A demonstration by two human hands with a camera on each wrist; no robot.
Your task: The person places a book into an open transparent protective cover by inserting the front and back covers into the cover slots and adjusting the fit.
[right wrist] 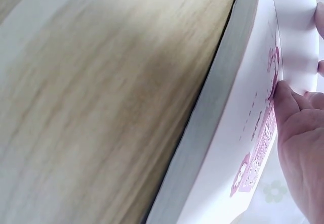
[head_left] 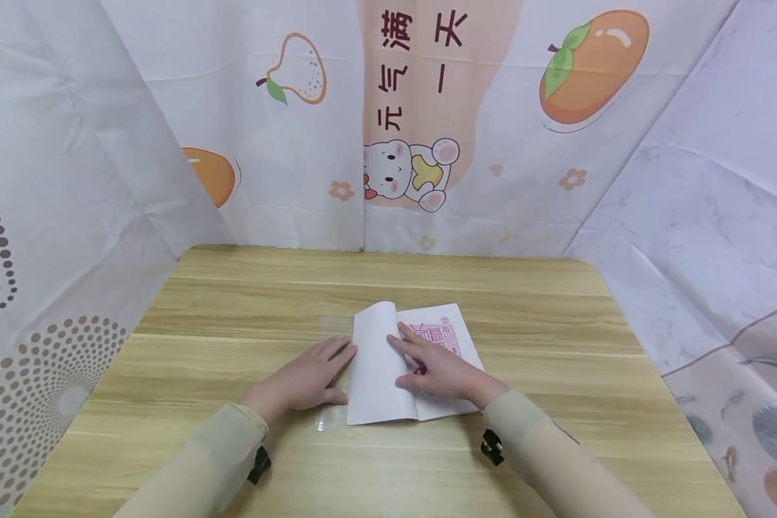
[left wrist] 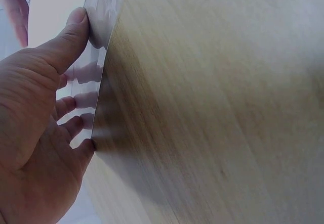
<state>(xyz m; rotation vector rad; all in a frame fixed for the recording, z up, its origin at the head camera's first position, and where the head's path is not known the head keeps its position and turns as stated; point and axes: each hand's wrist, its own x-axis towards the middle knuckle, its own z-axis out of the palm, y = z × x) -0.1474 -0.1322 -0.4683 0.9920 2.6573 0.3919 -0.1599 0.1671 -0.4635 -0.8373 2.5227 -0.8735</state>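
In the head view, a book point(head_left: 451, 405) lies on the wood-grain tabletop point(head_left: 233, 306), about midway between its left and right edges and well apart from its far edge. A white flap point(head_left: 377, 374) is turned over toward the left edge, baring a white face with pink print point(head_left: 442, 332) on the right. A strip of clear film point(head_left: 332, 417) reaches out from beneath the flap on the left. The left hand point(head_left: 312, 374) lies across that film with fingers extended, fingertips and thumb at the flap's left border, clasping nothing. The right hand point(head_left: 439, 365) is spread, its fingers pressing on the flap near the fold, likewise not closed around anything. Beyond the tabletop's far edge hangs a white cloth point(head_left: 414, 43) with fruit and a cartoon animal. In the left wrist view, the left thumb touches the flap's border and the other fingers rest against the film, which mirrors them; part of the right hand shows at the upper left. In the right wrist view, the book's grey page edges point(right wrist: 216, 95) face the camera, and the right thumb presses at the crease beside the pink print.
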